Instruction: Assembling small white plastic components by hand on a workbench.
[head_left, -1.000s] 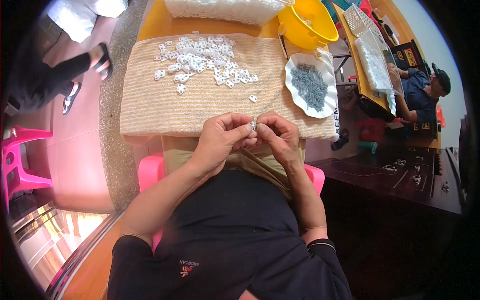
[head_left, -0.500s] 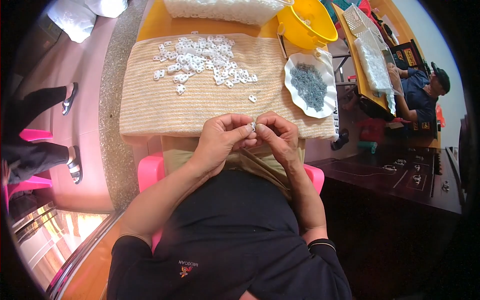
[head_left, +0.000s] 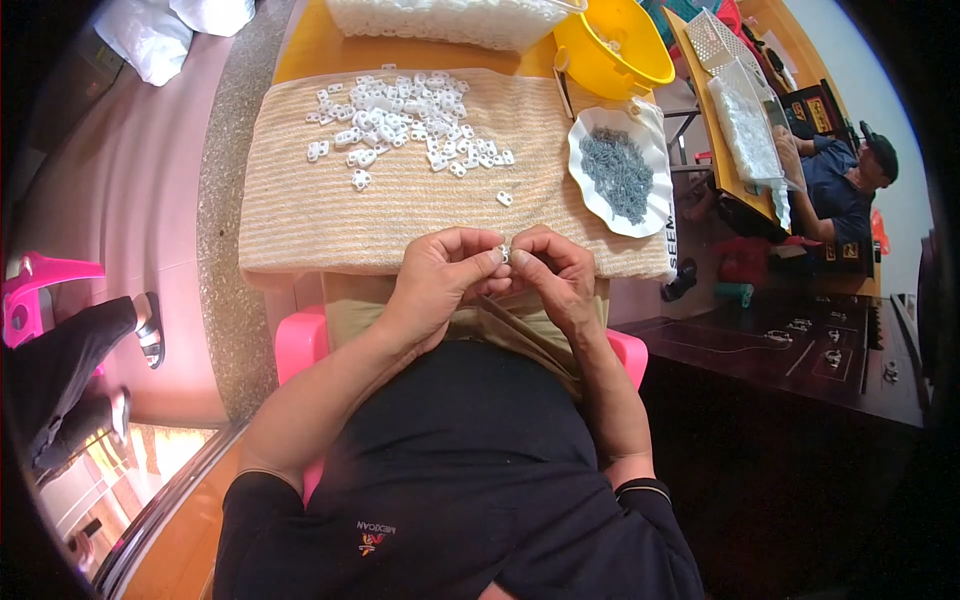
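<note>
My left hand (head_left: 440,277) pinches a small white plastic piece (head_left: 505,255) between thumb and fingers, just off the near edge of the towel. Against the piece's other side, the thumb and forefinger of my right hand (head_left: 558,275) are pressed together; what they hold, if anything, is hidden. One loose white piece with holes (head_left: 504,198) lies on the towel (head_left: 300,215) beyond my hands. Farther off spreads a heap of similar white pieces (head_left: 395,110). To the right, a white wavy-rimmed dish (head_left: 590,195) holds a pile of small grey parts (head_left: 617,170).
At the table's far side stand a clear bin (head_left: 450,25) full of white pieces and a yellow basket (head_left: 640,70). Another person (head_left: 845,185) sits at a table on the right. A walking person's leg (head_left: 85,335) and a pink stool (head_left: 40,285) are at the left.
At the left, the passing person's legs have moved toward the lower edge, uncovering more of the pink stool. My hands stay almost in place, still fingering the white piece.
</note>
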